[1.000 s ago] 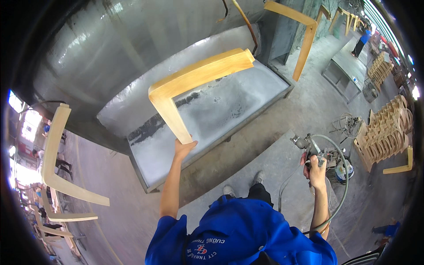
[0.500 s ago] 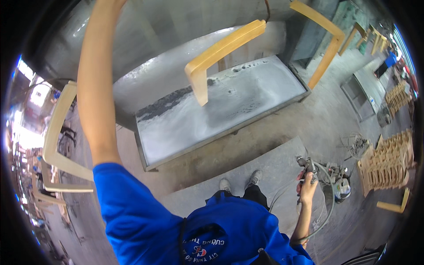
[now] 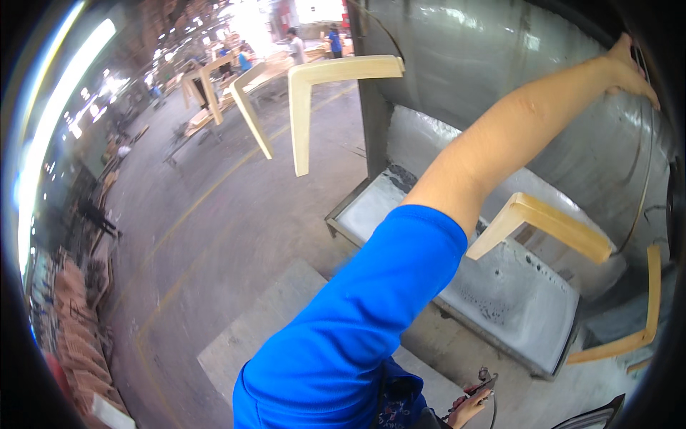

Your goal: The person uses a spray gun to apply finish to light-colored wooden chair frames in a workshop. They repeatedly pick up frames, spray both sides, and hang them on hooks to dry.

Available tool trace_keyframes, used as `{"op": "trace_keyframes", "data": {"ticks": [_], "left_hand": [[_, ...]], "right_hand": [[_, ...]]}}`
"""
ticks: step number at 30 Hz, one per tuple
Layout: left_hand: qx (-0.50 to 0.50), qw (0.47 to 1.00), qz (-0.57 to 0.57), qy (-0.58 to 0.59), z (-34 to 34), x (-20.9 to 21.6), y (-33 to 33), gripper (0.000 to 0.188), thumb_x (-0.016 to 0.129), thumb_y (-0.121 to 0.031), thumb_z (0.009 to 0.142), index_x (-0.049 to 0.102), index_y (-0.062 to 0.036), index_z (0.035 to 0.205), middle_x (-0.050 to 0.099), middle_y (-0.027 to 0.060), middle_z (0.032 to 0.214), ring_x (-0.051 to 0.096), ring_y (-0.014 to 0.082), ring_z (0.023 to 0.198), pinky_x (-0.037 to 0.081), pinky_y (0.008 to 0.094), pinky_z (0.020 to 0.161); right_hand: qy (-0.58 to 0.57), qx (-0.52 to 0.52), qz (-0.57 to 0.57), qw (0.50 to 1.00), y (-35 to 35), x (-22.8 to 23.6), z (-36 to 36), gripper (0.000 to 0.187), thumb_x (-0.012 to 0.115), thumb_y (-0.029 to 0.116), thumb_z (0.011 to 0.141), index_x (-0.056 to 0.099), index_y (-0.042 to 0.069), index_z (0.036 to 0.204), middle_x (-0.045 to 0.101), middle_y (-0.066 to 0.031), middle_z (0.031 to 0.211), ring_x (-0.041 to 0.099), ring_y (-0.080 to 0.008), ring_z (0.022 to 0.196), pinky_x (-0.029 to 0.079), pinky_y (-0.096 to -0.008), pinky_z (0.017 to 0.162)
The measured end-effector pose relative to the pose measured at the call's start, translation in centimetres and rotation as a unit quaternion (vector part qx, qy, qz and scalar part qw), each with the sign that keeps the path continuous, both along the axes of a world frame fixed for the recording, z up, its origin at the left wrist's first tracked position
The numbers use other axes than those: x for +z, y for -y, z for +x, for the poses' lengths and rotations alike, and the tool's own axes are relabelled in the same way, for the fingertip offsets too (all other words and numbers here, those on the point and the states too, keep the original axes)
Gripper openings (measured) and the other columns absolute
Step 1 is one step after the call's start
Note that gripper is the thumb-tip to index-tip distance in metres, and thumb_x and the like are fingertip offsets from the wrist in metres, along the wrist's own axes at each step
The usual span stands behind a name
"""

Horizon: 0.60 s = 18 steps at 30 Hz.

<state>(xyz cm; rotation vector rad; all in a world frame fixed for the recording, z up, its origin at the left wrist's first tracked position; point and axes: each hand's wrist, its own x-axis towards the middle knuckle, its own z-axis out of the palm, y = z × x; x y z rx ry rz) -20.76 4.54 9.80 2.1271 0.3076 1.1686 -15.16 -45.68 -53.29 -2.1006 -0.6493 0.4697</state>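
My left arm reaches across to the upper right. My left hand [image 3: 623, 70] is up there with its fingers apart, beside a thin hanging wire [image 3: 649, 154]; whether it touches the wire is unclear. On that wire's lower end hangs an L-shaped wooden piece [image 3: 554, 218], like a chair leg with its armrest, below my forearm. Low in the picture, my right hand [image 3: 468, 410] is closed around a spray gun [image 3: 480, 386] with a hose. My left sleeve and body hide part of the surroundings.
Behind the piece stands a grey metal spray booth wall [image 3: 493, 53] above a whitish tray [image 3: 543, 314]. Other L-shaped wooden pieces hang left [image 3: 304, 107] and right [image 3: 649, 304]. Stacked wooden parts [image 3: 82, 336] stand far left. People work in the background.
My view has swung left, bringing more of the workshop floor into sight. My left hand, out of frame before, now shows at the upper right. The spray gun remains in my right hand.
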Motion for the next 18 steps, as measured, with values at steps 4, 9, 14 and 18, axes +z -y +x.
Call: {"op": "trace_keyframes", "data": {"ticks": [4,9,14,18], "left_hand": [[-0.116,0.990,-0.083,0.014,-1.2,0.2,-1.7,0.141,0.102,-0.009,0.053,0.004,0.0074,0.153,0.055,0.0270,0.141,0.060,0.0346,0.129,0.056,0.0417,0.105],[-0.098,0.990,-0.103,0.014,-1.9,0.6,-1.7,0.143,0.101,0.001,0.054,-0.002,0.0140,0.152,0.055,0.0362,0.134,0.067,0.0371,0.120,0.062,0.0398,0.098],[-0.103,0.990,-0.096,0.009,-1.0,1.2,-3.3,0.143,0.099,0.003,0.057,-0.008,0.0197,0.150,0.059,0.0396,0.127,0.071,0.0372,0.112,0.065,0.0370,0.091],[-0.129,0.988,-0.080,0.024,-0.4,1.2,-4.0,0.142,0.098,0.004,0.058,-0.009,0.0219,0.149,0.062,0.0395,0.121,0.072,0.0372,0.109,0.066,0.0362,0.088]], "right_hand": [[-0.046,0.058,0.052,0.996,-1.6,-4.2,6.0,0.052,0.053,0.048,0.105,0.060,-0.001,0.119,0.065,-0.0140,0.081,0.057,-0.0210,0.053,0.041,-0.0364,0.044],[0.122,0.249,0.037,0.960,-3.8,-5.2,8.3,0.086,0.066,0.046,0.098,0.024,0.007,0.163,0.032,-0.0287,0.161,0.055,-0.0297,0.131,0.049,-0.0422,0.104],[-0.279,-0.018,0.087,0.956,-6.9,-0.3,4.7,0.055,0.050,0.063,0.103,0.054,0.010,0.088,0.052,-0.0019,0.074,0.040,-0.0099,0.043,0.029,-0.0262,0.036],[-0.288,-0.015,0.079,0.954,-7.8,3.1,2.0,0.055,0.051,0.064,0.103,0.054,0.011,0.089,0.052,-0.0021,0.075,0.040,-0.0104,0.043,0.029,-0.0264,0.036]]}}
